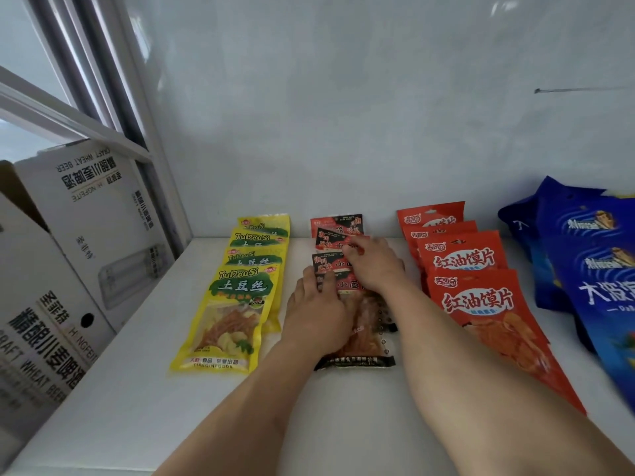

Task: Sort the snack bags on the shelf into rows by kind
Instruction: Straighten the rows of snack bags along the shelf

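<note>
Snack bags lie in overlapping rows on the white shelf (130, 389). Yellow potato-shred bags (237, 304) form the left row. Red-and-black noodle bags (338, 225) form the middle row. Orange-red chip bags (470, 266) form a row to the right, and blue bags (584, 269) lie at the far right. My left hand (318, 314) rests flat on the front noodle bag (364, 359), fingers spread. My right hand (374, 262) lies on the noodle bags just behind, fingertips touching one of them. Whether either hand grips a bag is hidden.
Two white beer cartons (68, 269) stand at the left edge of the shelf, in front of a window frame (113, 108). A white wall (343, 115) closes the back. The shelf's front part lies under my forearms.
</note>
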The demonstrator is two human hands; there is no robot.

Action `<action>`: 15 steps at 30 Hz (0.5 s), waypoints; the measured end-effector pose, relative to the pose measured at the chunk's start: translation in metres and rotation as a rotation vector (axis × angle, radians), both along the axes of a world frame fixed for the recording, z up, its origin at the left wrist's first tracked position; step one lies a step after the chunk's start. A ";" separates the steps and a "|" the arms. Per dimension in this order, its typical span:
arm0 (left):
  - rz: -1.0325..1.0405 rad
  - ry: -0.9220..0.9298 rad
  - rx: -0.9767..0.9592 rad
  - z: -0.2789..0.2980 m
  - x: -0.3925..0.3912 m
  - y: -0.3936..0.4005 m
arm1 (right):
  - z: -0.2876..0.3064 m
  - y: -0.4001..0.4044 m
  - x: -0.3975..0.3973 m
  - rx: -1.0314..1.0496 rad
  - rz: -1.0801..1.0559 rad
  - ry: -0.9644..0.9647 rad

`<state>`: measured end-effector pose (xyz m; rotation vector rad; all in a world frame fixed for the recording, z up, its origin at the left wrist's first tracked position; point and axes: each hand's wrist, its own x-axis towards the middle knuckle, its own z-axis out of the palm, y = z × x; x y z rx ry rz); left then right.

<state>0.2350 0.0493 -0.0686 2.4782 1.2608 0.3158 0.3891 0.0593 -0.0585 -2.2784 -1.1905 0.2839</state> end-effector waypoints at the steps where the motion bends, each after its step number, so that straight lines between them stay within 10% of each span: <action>1: 0.004 0.001 0.006 0.000 0.000 0.000 | 0.002 -0.001 -0.002 0.002 0.004 -0.001; 15: 0.058 -0.082 0.088 0.023 -0.002 -0.012 | 0.043 -0.058 -0.021 0.159 0.076 0.077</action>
